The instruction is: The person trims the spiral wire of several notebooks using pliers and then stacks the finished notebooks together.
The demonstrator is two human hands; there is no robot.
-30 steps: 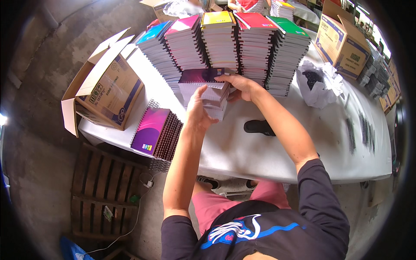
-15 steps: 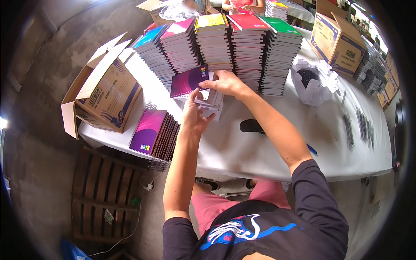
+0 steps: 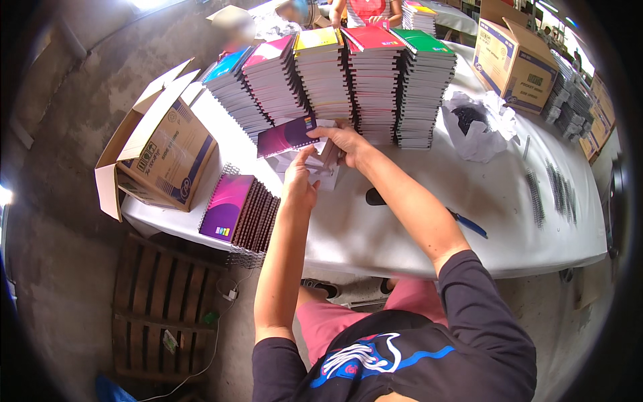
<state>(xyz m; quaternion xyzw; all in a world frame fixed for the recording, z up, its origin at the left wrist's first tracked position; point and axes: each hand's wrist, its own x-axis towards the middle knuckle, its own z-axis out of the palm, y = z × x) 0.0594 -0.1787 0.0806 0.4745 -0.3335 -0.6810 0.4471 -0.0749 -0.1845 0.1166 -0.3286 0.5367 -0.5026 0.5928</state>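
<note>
A purple notebook cover (image 3: 284, 137) with punched holes along its lower edge is tilted up over a stack of loose white pages (image 3: 326, 175). My right hand (image 3: 343, 139) pinches its right end, thumb on top. Just below the cover, beside the pages, my left hand (image 3: 301, 179) has its index finger stretched out. Whether that fingertip touches the cover is hard to see. To the left of my left forearm lies a pile of purple spiral notebooks (image 3: 229, 206), their black coils facing right.
Behind my hands stand tall notebook stacks with blue (image 3: 228, 65), pink, yellow (image 3: 317, 40), red and green (image 3: 420, 42) covers. An open carton (image 3: 171, 157) sits left, another carton (image 3: 516, 67) far right. A blue knife (image 3: 469, 224), white plastic bag (image 3: 479, 134) and wire coils (image 3: 561, 191) lie right.
The purple cover has tipped up and shows narrower. My right hand has shifted slightly, and my left fingers have drawn closer together. More of the blue knife shows beside my right forearm.
</note>
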